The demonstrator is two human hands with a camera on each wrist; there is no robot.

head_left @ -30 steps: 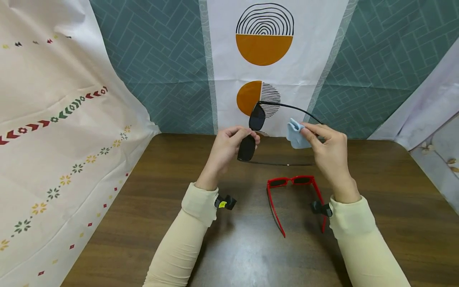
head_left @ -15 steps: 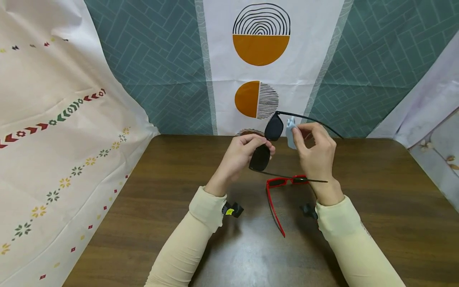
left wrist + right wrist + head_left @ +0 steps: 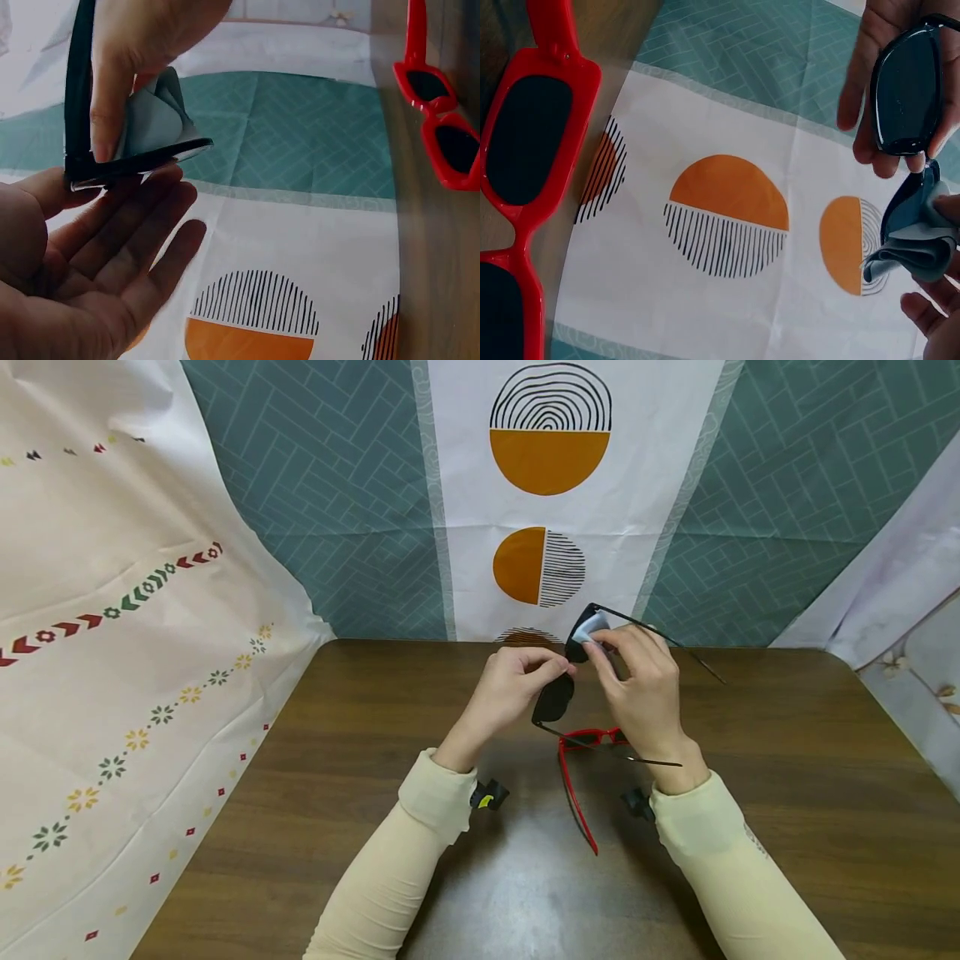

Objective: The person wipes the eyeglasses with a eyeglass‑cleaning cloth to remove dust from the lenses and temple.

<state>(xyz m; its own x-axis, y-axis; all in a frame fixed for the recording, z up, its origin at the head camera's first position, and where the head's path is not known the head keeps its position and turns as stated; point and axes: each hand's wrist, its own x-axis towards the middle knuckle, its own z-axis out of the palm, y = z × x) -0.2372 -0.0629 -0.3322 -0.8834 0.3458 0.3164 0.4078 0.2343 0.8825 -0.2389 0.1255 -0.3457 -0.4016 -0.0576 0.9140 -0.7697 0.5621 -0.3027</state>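
Note:
Black sunglasses point(image 3: 555, 697) are held up above the table, their temples pointing right. My left hand point(image 3: 517, 689) pinches them near the bridge, between the two lenses. A light blue cloth point(image 3: 591, 627) is pinched in my right hand point(image 3: 641, 685) and lies against the upper, farther lens. In the right wrist view the folded cloth point(image 3: 915, 251) covers part of that lens, while the other lens point(image 3: 907, 90) is bare. Below the hands, red sunglasses point(image 3: 570, 785) rest on the table, partly hidden by my right hand and forearm.
The brown wooden table point(image 3: 337, 760) spreads under both arms. A patterned cloth backdrop point(image 3: 360, 527) hangs behind its far edge, and a cream printed cloth point(image 3: 135, 652) drapes along the left side.
Both hands have come closer together. The black sunglasses moved right and slightly down, and the blue cloth went from apart to touching the upper lens.

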